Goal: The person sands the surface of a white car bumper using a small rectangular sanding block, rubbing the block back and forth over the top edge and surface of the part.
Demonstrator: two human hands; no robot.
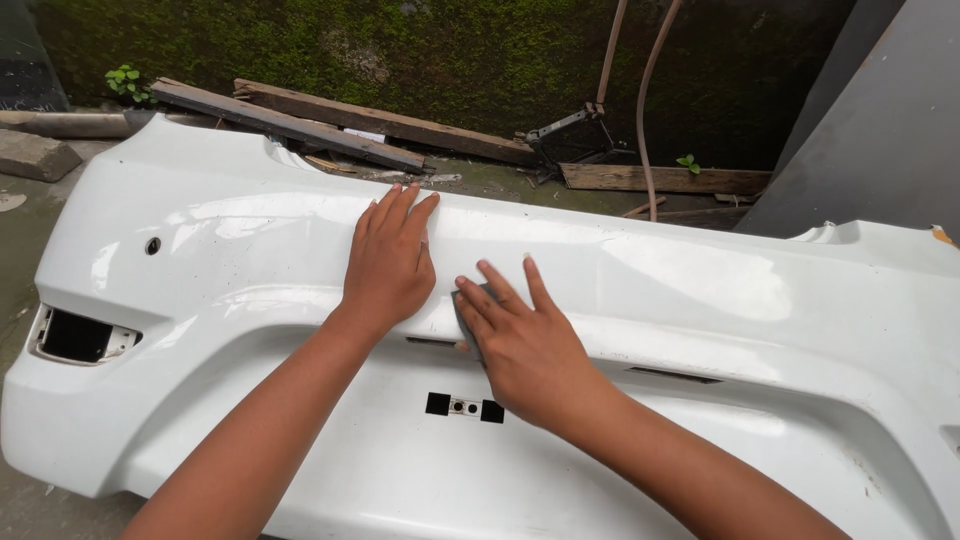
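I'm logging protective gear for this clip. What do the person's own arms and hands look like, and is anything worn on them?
Both forearms are bare: no sleeves, gloves, watch or rings visible. The left hand and right hand have short, pale fingernails.

- Outdoor spot, flat daylight.
- Moss-covered dark wall (420,60) across the back.
- Weathered wooden planks (330,125) lying at its foot, another plank (665,179) to the right.
- Two thin pipes (640,70) running up the wall.
- Grey sheet panel (870,130) leaning at right.
- Concrete ground (25,230), stone block (35,155) at left.
- Small green plant (125,82) by the wall.
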